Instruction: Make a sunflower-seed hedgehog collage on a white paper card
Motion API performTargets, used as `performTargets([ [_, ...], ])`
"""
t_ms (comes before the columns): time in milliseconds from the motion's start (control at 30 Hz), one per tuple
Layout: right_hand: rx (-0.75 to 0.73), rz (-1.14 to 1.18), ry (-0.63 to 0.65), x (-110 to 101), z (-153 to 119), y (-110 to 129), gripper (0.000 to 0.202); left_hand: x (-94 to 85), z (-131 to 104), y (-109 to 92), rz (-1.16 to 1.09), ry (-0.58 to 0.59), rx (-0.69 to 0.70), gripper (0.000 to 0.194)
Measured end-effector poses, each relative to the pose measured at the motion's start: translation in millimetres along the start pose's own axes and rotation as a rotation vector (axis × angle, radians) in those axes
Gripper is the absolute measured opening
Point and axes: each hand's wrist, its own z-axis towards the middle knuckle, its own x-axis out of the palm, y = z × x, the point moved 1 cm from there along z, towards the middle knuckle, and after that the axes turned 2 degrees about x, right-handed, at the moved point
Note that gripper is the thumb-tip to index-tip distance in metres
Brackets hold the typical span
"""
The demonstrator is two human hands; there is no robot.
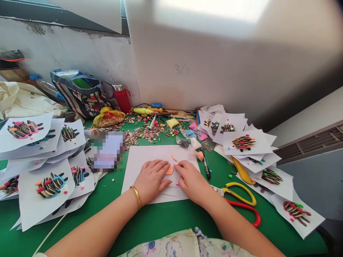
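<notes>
White paper lies on the green table in front of me. On it is a flat orange piece, between my two hands, with a thin orange strip just above. My left hand rests flat on the paper, fingers stretched out beside the orange piece, a gold bracelet at the wrist. My right hand is on the paper's right part, fingers curled, index fingertip near the orange piece; anything under its fingers is hidden. A small pink bit shows by the right thumb.
Stacks of seed-decorated papers stand left and right. Scissors and a pen lie right of the paper. Behind are scattered seeds, coloured clay, a red bottle, and a striped bag. A blurred phone lies left.
</notes>
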Motion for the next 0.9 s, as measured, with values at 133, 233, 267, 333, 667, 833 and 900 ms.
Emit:
performTargets([
  [133, -0.003, -0.02, 0.006, -0.8, -3.5, 4.4, 0.047, 1.1, 1.3, -1.9, 0.04, 0.031, -0.011, 0.051],
  [233, -0.028, -0.036, 0.011, 0.8, -3.7, 5.8, 0.048, 1.3, 2.0, -3.1, 0.053, 0.036, -0.011, 0.051],
  [267, -0.038, -0.035, 0.01, 1.2, -3.7, 5.5, 0.048, 1.2, 2.2, -3.2, 0.054, 0.035, -0.01, 0.051],
  [333, -0.049, -0.016, 0.004, 1.5, -3.4, 4.4, 0.047, 0.8, 2.4, -3.0, 0.047, 0.033, -0.011, 0.051],
  [667, -0.005, -0.059, -0.002, 7.4, 2.0, 3.1, 0.052, -0.1, 1.9, 2.5, 0.0, 0.029, -0.044, 0.05],
  [833, 0.008, -0.034, 0.0, 7.4, 2.9, 4.2, 0.055, 0.5, 1.6, 2.2, 0.017, 0.046, -0.042, 0.051],
  [900, 0.015, -0.041, -0.002, 8.0, 3.8, 4.4, 0.057, 0.5, 1.4, 2.0, 0.022, 0.042, -0.041, 0.053],
])
